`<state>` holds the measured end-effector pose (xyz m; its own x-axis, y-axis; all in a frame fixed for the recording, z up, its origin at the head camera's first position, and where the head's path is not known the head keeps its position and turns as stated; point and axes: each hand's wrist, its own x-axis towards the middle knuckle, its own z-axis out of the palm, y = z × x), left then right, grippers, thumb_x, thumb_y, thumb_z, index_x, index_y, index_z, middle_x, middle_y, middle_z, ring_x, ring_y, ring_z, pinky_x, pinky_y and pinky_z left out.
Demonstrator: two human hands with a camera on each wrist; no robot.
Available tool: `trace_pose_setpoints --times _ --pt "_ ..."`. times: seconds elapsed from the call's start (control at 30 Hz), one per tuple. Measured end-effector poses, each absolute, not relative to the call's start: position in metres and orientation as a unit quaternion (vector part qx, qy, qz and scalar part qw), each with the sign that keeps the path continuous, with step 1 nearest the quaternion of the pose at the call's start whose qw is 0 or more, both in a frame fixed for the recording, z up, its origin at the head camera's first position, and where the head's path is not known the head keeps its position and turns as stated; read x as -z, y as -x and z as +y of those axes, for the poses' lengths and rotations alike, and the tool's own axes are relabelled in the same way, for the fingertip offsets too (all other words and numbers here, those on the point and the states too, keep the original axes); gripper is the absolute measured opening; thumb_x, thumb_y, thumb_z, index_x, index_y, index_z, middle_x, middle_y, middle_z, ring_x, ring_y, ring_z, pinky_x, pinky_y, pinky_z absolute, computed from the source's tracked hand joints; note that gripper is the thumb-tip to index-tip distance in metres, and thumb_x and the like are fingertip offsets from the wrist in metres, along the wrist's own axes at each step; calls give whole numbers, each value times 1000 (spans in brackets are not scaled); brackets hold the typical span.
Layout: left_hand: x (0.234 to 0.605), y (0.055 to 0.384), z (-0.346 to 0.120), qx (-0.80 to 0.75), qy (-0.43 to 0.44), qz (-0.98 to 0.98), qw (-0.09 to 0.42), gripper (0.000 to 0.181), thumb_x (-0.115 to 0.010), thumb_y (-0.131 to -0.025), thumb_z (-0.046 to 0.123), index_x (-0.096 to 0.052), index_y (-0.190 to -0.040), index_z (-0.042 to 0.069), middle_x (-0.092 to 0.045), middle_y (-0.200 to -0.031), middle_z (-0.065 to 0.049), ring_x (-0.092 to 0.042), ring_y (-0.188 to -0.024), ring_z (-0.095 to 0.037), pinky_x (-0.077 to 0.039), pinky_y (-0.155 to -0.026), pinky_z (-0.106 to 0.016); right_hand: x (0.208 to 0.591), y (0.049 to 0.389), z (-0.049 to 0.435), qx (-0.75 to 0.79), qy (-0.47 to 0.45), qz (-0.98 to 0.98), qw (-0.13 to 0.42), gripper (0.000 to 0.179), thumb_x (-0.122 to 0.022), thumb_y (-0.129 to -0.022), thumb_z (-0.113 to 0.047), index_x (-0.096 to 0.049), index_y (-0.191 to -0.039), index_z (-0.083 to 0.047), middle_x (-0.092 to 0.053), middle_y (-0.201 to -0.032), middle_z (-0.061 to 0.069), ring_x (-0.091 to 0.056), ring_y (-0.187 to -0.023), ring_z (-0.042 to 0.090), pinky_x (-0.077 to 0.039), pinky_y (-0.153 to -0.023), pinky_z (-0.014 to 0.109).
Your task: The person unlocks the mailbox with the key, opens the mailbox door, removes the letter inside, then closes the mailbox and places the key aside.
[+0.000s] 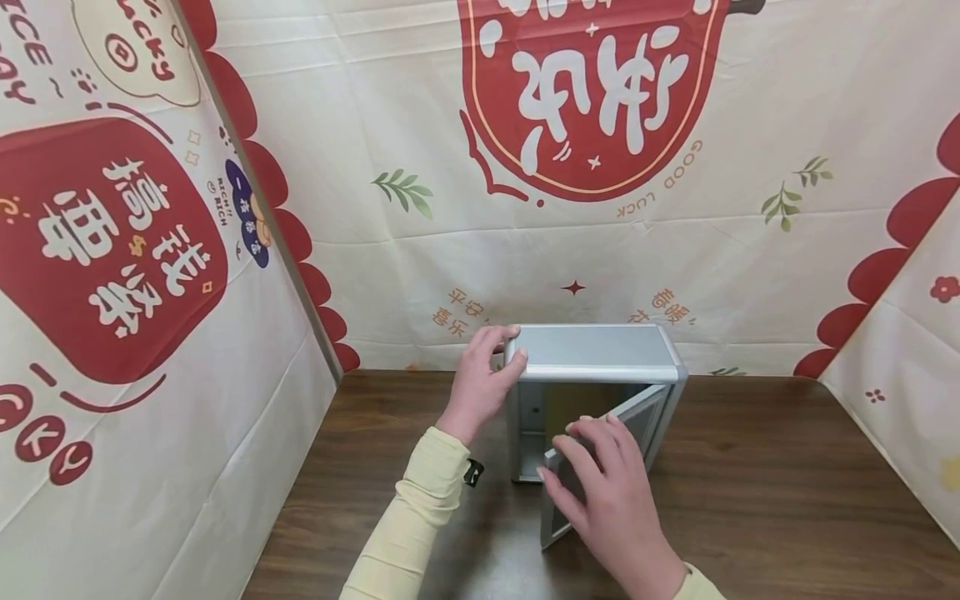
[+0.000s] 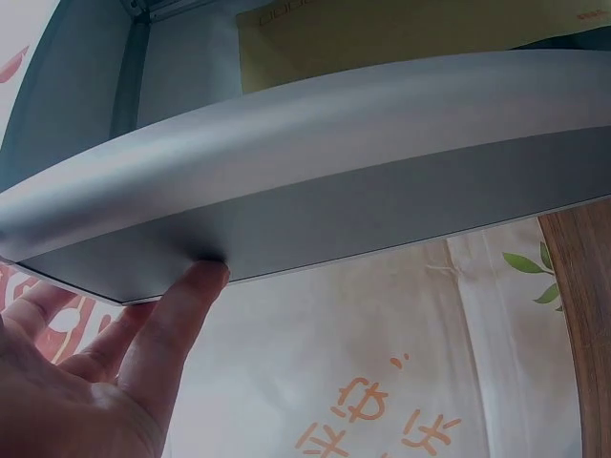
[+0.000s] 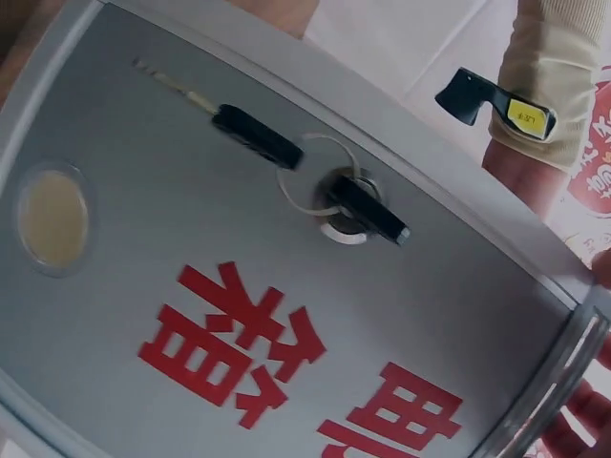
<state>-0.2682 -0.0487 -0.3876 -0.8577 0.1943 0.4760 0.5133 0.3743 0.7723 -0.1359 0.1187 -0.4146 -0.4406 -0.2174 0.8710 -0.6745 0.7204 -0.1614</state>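
Note:
A grey metal mailbox (image 1: 600, 346) stands on the table with its front door (image 1: 550, 521) swung partly out. My left hand (image 1: 480, 375) holds the box's top left corner, one fingertip pressing the top panel in the left wrist view. With thumb and fingers, my right hand (image 1: 611, 492) grips the door's upper free corner. Red characters (image 3: 229, 334) mark the door's face in the right wrist view. A black-headed key (image 3: 372, 210) sits at its lock, and a second key (image 3: 258, 138) hangs from the same ring. Yellowish paper (image 2: 382, 57) shows inside the box.
The brown wooden table (image 1: 787, 475) reaches back to a printed cloth (image 1: 360, 292) hanging behind the mailbox. More printed cloth (image 1: 247, 417) forms a wall on the left, and another rises on the right. A small black device (image 1: 474, 472) is on my left wrist.

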Motion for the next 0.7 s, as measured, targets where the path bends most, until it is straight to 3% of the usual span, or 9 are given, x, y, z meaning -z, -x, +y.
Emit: trace_pose_setpoints --times 0.33,0.53,0.7 --pt "388 269 -49 522 215 -812 149 34 -60 -91 30 -61 -122 16 -53 -121 2 -56 -106 -22 -52 -77 -33 418 116 131 -289 -306 -749 512 36 -59 -91 -33 -61 -88 3 -58 -98 22 -52 -100 43 -29 -108 44" --pt "388 270 -48 523 216 -810 154 33 -60 -90 29 -61 -121 17 -53 -121 2 -57 -105 -22 -53 -76 -38 412 105 137 -322 -324 -689 562 31 -62 -88 -23 -61 -84 8 -61 -97 26 -56 -101 40 -39 -101 30" --pt "389 271 -48 522 219 -810 153 33 -60 -90 28 -61 -121 17 -53 -121 3 -56 -105 -21 -53 -75 -33 400 93 141 -392 -306 -621 607 27 -67 -85 -14 -61 -79 11 -63 -92 30 -62 -102 38 -45 -93 25"
